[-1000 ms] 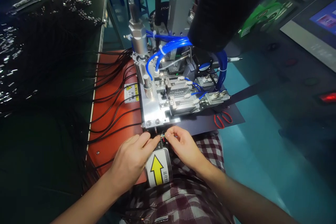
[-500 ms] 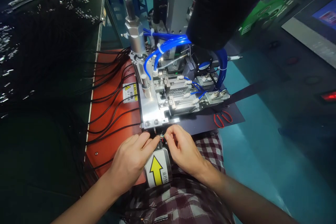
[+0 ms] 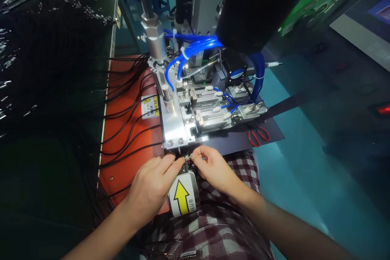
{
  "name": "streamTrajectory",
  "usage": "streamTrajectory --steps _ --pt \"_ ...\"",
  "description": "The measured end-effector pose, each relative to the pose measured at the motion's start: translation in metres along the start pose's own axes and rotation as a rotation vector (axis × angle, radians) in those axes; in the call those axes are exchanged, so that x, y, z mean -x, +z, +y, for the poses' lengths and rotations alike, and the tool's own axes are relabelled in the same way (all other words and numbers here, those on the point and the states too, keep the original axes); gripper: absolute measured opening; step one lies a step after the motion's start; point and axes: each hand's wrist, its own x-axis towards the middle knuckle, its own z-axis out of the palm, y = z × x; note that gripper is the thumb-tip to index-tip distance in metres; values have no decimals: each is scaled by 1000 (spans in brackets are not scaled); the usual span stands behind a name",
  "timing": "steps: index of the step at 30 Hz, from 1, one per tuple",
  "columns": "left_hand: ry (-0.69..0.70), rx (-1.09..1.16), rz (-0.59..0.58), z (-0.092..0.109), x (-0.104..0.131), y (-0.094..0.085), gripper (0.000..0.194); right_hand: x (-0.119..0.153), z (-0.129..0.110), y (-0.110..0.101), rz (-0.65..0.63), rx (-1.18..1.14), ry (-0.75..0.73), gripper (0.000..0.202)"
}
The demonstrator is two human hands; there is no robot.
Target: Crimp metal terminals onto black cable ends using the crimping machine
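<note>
My left hand [image 3: 155, 180] is closed, with its thumb and finger pinched at the left side of a bunch of thin coloured wires [image 3: 188, 158]. From the right, my right hand [image 3: 211, 166] meets the same wires in a fingertip pinch. The wires sit at a small dark holder [image 3: 184, 168] at the machine's front edge, and the fingertips partly hide them. Just below lies a white plate with a yellow arrow [image 3: 182, 197]. Behind my hands stands the metal machine [image 3: 175, 130] with its cylinders and clamps.
Black cables [image 3: 131, 109] run across the orange plate [image 3: 122, 134] at left toward a large dark cable pile [image 3: 61, 48]. Blue air hoses [image 3: 201, 48] arch over the machine. Red-handled scissors [image 3: 258, 136] lie at right. A thick black tube [image 3: 262, 8] hangs overhead.
Both hands stay pinched at the wires with only slight finger movement. The view has shifted a little.
</note>
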Motion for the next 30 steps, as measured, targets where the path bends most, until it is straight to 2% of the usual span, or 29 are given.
streamTrajectory --steps 3,7,14,19,23,28,30 --pt "-17 12 -3 1 -1 -1 25 0 2 -3 -17 -77 42 20" --pt "-5 20 11 -1 -2 -1 25 3 6 -5 116 -25 -48 20" --pt "2 15 14 -2 -1 -2 26 0 2 12 165 -75 -157 18" --pt "-19 -4 1 -2 -1 -3 25 6 1 10 317 213 -351 15" --pt "0 -24 15 -3 -1 -3 26 6 5 5 295 221 -303 18" --pt "15 -32 28 -4 -1 -3 25 -1 9 9 175 19 -165 21" --pt "18 -33 30 -4 -2 -3 26 0 8 11 167 -39 -173 19"
